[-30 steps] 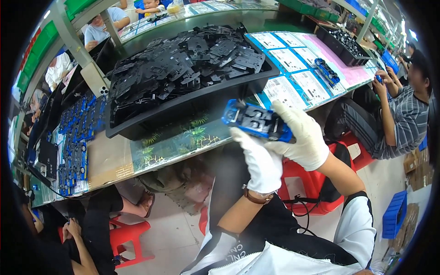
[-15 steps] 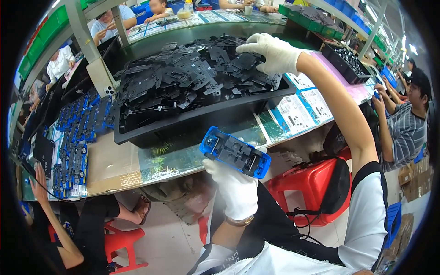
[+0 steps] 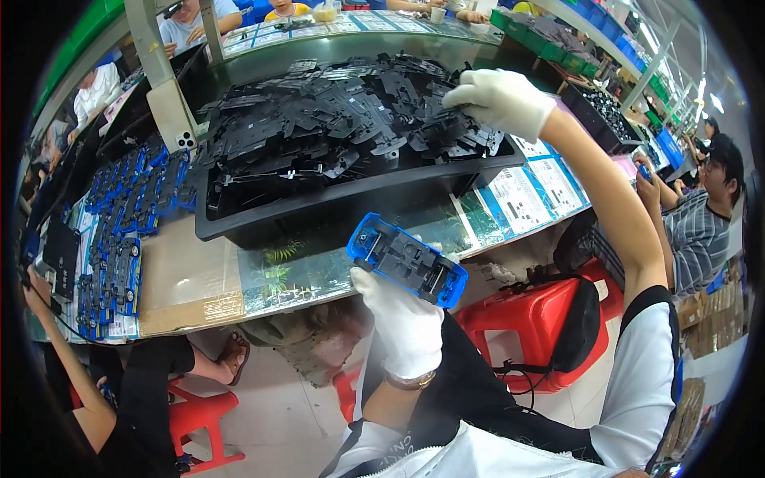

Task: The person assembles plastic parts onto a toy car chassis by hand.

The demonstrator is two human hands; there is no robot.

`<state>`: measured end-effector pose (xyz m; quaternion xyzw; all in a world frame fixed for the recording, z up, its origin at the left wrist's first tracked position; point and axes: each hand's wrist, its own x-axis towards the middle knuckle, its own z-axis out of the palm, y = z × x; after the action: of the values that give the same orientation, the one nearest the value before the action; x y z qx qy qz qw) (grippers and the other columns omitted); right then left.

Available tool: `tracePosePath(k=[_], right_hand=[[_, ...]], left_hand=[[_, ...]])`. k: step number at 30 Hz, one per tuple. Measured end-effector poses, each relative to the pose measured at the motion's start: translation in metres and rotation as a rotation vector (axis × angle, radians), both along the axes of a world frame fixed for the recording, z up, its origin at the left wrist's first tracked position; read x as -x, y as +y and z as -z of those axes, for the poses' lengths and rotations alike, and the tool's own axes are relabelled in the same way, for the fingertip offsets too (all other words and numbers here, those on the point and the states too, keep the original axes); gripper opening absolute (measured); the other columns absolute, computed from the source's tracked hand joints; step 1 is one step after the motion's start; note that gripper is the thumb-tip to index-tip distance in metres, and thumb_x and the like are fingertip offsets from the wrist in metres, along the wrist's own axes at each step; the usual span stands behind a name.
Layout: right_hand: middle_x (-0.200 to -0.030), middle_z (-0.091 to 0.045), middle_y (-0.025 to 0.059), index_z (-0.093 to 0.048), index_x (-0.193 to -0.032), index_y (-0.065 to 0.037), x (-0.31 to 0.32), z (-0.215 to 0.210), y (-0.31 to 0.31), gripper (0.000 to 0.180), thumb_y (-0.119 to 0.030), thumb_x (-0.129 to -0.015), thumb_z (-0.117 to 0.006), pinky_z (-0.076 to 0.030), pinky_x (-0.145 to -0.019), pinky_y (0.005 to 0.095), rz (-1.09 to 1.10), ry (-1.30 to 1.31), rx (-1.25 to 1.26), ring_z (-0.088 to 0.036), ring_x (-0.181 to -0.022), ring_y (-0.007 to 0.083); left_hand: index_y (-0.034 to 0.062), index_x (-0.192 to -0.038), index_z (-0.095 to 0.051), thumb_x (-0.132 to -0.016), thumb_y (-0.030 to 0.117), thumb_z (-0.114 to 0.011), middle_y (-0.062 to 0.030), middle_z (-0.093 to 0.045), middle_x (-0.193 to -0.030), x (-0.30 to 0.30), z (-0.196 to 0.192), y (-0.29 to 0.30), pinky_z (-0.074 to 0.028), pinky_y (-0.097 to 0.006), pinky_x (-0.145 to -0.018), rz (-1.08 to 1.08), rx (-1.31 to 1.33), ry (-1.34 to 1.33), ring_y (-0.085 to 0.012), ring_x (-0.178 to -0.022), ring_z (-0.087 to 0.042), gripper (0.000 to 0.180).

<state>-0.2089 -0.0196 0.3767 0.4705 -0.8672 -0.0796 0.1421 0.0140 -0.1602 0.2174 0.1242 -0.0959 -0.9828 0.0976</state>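
Note:
My left hand (image 3: 402, 319), in a white glove, holds a blue toy car body with a black underside (image 3: 406, 259) tilted over the table's front edge. My right hand (image 3: 498, 99), also gloved, reaches far out into the heap of black plastic parts (image 3: 335, 123) and its fingers pinch one of the black parts at the heap's right end. The parts fill a large black tray (image 3: 319, 215) on the table.
Rows of several blue toy cars (image 3: 119, 231) lie at the table's left. A brown cardboard sheet (image 3: 187, 287) and printed sheets (image 3: 526, 187) cover the table. Red stools (image 3: 534, 319) stand below. Seated people work at the left (image 3: 103, 398) and right (image 3: 701, 215).
My right hand left the blue car and stretched out to the far right of the tray. My left hand lowered the car and holds it alone.

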Motion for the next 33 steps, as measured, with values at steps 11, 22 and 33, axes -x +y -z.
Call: tracePosePath(k=[11, 22, 33], right_hand=[[-0.109, -0.064, 0.0127, -0.065, -0.119, -0.009, -0.019, 0.065, 0.074, 0.032, -0.004, -0.088, -0.058, -0.050, -0.083, 0.0327, 0.100, -0.219, 0.604, -0.065, -0.097, 0.0276], [-0.116, -0.066, 0.0220, -0.060, -0.128, -0.004, -0.033, 0.050, 0.015, 0.053, -0.034, -0.085, -0.069, -0.048, -0.093, 0.0381, 0.557, -0.184, 0.595, -0.063, -0.106, 0.0358], [-0.119, -0.061, 0.0167, -0.059, -0.124, -0.009, -0.194, 0.074, -0.013, 0.050, -0.014, -0.076, -0.074, -0.054, -0.082, 0.0400, 0.050, -0.132, 0.553, -0.064, -0.098, 0.0364]], left_hand=[[0.0047, -0.122, -0.051, -0.100, 0.063, -0.028, -0.0133, -0.061, -0.112, -0.005, -0.003, -0.002, -0.051, -0.040, -0.089, -0.009, 0.048, 0.067, -0.0273, -0.100, -0.061, 0.066], [0.0070, -0.122, -0.051, -0.096, 0.067, -0.034, -0.0117, -0.063, -0.111, -0.002, 0.004, 0.010, -0.049, -0.044, -0.094, 0.084, -0.016, 0.081, -0.0293, -0.103, -0.061, 0.067], [0.0104, -0.140, -0.044, -0.099, 0.063, -0.034, -0.0093, -0.052, -0.133, -0.002, -0.002, 0.007, -0.037, -0.036, -0.106, 0.003, 0.122, 0.098, -0.0227, -0.119, -0.051, 0.068]])
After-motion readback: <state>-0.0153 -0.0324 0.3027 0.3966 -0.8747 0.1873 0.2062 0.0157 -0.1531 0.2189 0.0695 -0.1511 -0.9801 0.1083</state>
